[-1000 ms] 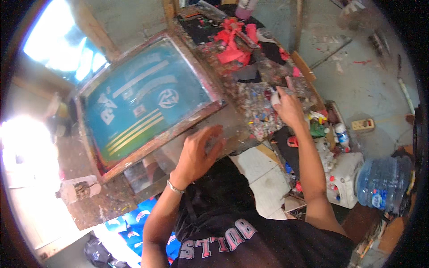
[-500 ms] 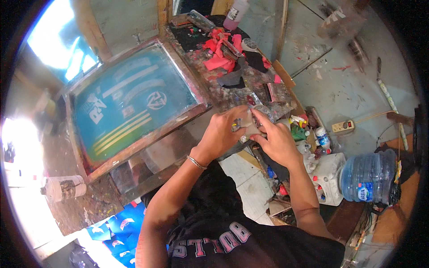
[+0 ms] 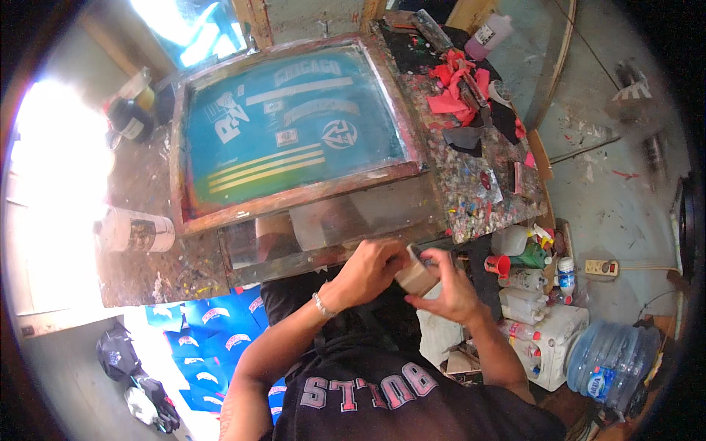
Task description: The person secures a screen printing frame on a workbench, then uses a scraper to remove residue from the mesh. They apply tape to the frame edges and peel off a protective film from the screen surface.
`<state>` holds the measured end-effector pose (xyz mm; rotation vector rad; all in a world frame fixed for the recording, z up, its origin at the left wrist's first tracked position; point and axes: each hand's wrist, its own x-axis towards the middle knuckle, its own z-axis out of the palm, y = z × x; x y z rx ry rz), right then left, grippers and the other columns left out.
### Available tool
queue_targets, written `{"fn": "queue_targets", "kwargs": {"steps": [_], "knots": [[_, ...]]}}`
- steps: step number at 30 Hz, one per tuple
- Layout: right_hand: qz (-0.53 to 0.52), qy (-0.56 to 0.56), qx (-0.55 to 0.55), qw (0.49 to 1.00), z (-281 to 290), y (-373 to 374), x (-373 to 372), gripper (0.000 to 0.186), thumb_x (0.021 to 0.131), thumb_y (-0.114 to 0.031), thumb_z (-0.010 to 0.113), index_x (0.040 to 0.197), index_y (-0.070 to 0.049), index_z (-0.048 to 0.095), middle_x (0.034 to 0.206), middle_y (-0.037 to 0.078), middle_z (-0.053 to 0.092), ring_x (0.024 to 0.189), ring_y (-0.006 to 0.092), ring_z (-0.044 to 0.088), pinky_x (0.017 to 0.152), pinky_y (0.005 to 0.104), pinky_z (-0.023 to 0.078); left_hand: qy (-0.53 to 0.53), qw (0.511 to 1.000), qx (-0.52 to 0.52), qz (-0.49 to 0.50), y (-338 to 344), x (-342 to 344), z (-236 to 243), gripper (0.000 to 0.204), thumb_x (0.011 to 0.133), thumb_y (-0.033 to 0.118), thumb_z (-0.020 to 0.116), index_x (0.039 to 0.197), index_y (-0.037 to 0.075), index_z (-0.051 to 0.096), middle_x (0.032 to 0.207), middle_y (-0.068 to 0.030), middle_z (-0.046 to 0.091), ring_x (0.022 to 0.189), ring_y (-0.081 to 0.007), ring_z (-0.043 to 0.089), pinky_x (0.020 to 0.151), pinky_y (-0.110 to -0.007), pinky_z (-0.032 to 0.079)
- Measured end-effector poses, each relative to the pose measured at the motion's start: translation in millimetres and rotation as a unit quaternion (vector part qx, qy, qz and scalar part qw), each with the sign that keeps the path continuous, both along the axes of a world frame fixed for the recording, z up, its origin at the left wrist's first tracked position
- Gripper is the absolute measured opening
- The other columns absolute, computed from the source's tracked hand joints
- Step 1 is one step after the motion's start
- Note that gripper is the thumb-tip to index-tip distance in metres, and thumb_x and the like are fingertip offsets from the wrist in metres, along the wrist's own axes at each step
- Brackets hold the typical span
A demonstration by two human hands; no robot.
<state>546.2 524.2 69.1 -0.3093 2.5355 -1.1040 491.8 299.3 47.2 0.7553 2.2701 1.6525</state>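
A wide roll of beige tape [image 3: 418, 280] is held between my two hands, just off the near edge of the worktable and in front of my body. My right hand [image 3: 454, 290] grips it from the right, thumb below and fingers over the top. My left hand [image 3: 365, 273] is closed at the roll's left edge, its fingertips curled against it; whether they pinch a loose tape end cannot be seen. Beyond them lies a wooden-framed printing screen [image 3: 283, 90] with blue-green mesh, pale designs and three yellow stripes.
Paint-stained worktable [image 3: 460, 213] carries red and dark scraps [image 3: 452, 95] and a bottle of pink liquid [image 3: 488, 37]. At left lies a white jug [image 3: 136, 230], with a dark jar [image 3: 131, 117] behind. Bottles, a red cup [image 3: 497, 265] and a large water jug [image 3: 610, 367] crowd the right side.
Both hands have come down and nearer my body with the roll, from beside the table's right part to its front edge. The view has shifted, showing more of the table's left side.
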Motion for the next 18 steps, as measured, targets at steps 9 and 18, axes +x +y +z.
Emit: {"fn": "queue_targets", "kwargs": {"steps": [9, 18], "knots": [[0.071, -0.243, -0.052, 0.966, -25, 11, -10, 0.074, 0.088, -0.029, 0.078, 0.149, -0.009, 0.041, 0.092, 0.018, 0.075, 0.082, 0.0325, 0.075, 0.074, 0.0428, 0.057, 0.002, 0.968, -0.093, 0.235, -159, 16, 110, 0.006, 0.084, -0.007, 0.069, 0.087, -0.003, 0.064, 0.08, -0.0104, 0.063, 0.07, -0.0166, 0.059, 0.066, -0.029, 0.048], [0.141, 0.042, 0.003, 0.989, 87, 12, -53, 0.022, 0.09, -0.033, 0.076, 0.103, -0.015, 0.076, 0.086, 0.005, 0.076, 0.068, 0.0245, 0.072, 0.072, 0.0336, 0.05, 0.19, 0.871, -0.046, 0.452, -196, 76, 151, 0.02, 0.075, 0.004, 0.076, 0.08, -0.002, 0.058, 0.084, -0.0098, 0.056, 0.082, -0.0225, 0.054, 0.075, -0.033, 0.044]]}}
